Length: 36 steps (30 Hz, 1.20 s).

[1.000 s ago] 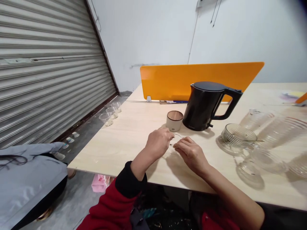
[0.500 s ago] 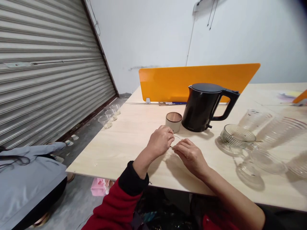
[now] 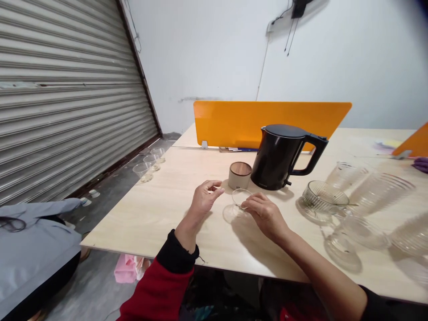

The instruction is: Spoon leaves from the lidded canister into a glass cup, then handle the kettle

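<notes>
We are pinching a small clear glass cup with our right hand. The fingertips are gathered together on the near side of its rim. The cup is sitting tilted on the pale wooden table, out in front of us and between our two hands. Its mouth is turning up towards the round beige canister with a wooden lid just behind it.

Our left hand is hovering just left of the cup and holding nothing. Its fingers are loosely curled, with the thumb and forefinger apart and not touching the glass.

A black electric kettle is standing upright right beside the canister, its handle pointing to the right. Behind both, a long orange divider panel is running across the table. To the right of our right forearm a ribbed clear glass bowl is resting on the table. Several large ribbed glass jugs are lying around it on their sides.

On the left a grey roller shutter is filling the wall. Three clear plastic cups are standing on the floor at its foot. Another person in pale blue-grey clothing is crouching low by the table's near left corner.
</notes>
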Tool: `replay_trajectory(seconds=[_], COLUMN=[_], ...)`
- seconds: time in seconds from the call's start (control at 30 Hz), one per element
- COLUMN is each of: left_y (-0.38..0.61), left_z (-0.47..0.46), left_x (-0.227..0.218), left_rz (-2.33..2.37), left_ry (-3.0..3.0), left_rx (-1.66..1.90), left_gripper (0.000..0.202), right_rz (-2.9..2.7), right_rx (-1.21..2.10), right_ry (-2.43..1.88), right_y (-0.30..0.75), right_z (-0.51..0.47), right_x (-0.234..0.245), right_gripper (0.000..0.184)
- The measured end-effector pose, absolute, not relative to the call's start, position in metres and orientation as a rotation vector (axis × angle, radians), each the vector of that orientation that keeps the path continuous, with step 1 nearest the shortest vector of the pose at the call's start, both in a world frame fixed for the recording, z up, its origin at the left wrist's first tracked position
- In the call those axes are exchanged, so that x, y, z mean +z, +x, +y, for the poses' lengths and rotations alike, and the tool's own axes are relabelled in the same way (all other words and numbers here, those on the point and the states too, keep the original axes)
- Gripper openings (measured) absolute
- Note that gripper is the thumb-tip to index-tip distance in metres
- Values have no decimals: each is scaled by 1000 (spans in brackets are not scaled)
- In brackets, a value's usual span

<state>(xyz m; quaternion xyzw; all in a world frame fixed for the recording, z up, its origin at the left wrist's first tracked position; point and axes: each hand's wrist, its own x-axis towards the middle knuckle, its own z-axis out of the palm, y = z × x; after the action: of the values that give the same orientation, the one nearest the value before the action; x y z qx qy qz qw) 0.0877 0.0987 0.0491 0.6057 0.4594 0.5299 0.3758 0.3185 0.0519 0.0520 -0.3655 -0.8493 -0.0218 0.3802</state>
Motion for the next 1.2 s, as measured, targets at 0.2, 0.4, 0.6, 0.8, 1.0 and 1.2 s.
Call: replay_trajectory(seconds=[0.2, 0.4, 0.6, 0.8, 1.0, 1.2], left_y=[89, 94, 93, 91, 86, 86], left_z=[97, 96, 96, 100, 105, 106], left_x=[42, 34, 32, 33, 30, 28], left_rz=[1137, 1073, 1121, 1210, 1247, 1238], left_ry=[1573, 1644, 1646, 1595, 1563, 1547], left_rx=[1344, 1173, 1236, 1379, 1472, 1493], left_gripper=[25, 28, 29, 28, 32, 31], right_rz=[-2186, -2184, -2149, -2054, -2182, -2209], right_rx=[-36, -74, -72, -121, 17, 4], right_ry=[-875, -830, -971, -1385, -1742, -1785], right_y=[318, 325, 342, 337, 299, 286], right_z=[68, 81, 76, 122, 172, 184], right_x=[51, 42, 73, 107, 109, 99], right_gripper=[18, 24, 40, 56, 81, 73])
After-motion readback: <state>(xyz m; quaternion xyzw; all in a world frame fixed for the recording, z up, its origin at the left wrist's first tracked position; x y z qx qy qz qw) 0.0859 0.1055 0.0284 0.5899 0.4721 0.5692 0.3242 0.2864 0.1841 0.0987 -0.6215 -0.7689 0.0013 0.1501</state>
